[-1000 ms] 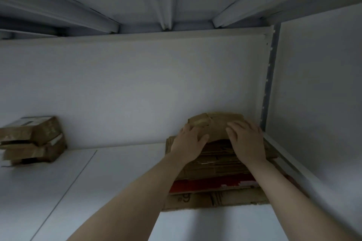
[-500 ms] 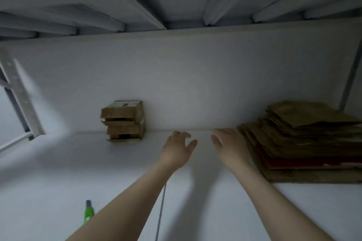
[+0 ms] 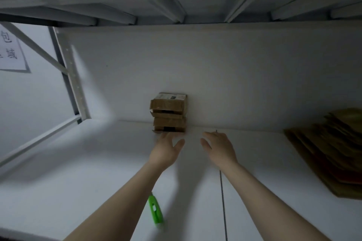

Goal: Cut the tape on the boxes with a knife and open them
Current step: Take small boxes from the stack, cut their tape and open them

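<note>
Cardboard boxes [image 3: 168, 112], two stacked, stand at the back of the shelf [image 3: 78, 172] against the wall [image 3: 215, 74]. We have left the flat pile [image 3: 329, 148] at right and swung both arms across. The left grip [image 3: 166, 150] and right grip [image 3: 219, 148] are wide and hold nothing. The left fingertips may touch the lower box; blur prevents certainty. The green knife [image 3: 155, 211] lies beside the left forearm, untouched. We judge that a box is fetched next; no cutting yet.

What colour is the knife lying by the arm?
Bright green knife, seen clearly in the head view.
</note>
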